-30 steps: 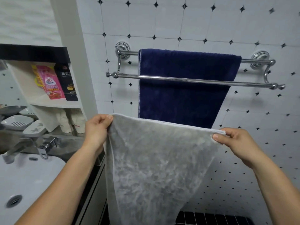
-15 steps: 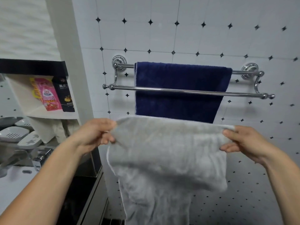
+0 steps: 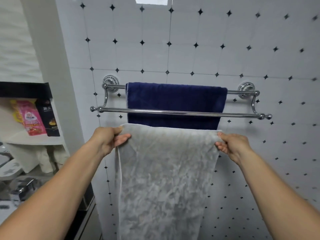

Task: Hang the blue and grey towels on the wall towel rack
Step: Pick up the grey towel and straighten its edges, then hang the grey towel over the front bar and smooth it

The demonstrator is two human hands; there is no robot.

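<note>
A chrome double-bar towel rack (image 3: 181, 113) is fixed to the tiled wall. The dark blue towel (image 3: 174, 99) hangs over its rear bar, behind the bare front bar. I hold the grey towel (image 3: 164, 172) stretched flat just below the front bar. My left hand (image 3: 108, 138) pinches its top left corner and my right hand (image 3: 232, 145) pinches the top right corner. The grey towel hangs straight down and covers the blue towel's lower edge.
At the left, a white shelf unit (image 3: 34, 138) holds a pink packet (image 3: 32, 118) and a black packet (image 3: 50, 118). A chrome tap (image 3: 24, 187) and white soap dishes (image 3: 9, 168) sit lower left. A white pillar stands between the shelf and the tiled wall.
The grey towel was lifted, doubled over for a moment, and now hangs flat closer under the front bar. The view has tilted up, so the rack sits lower in the frame.
</note>
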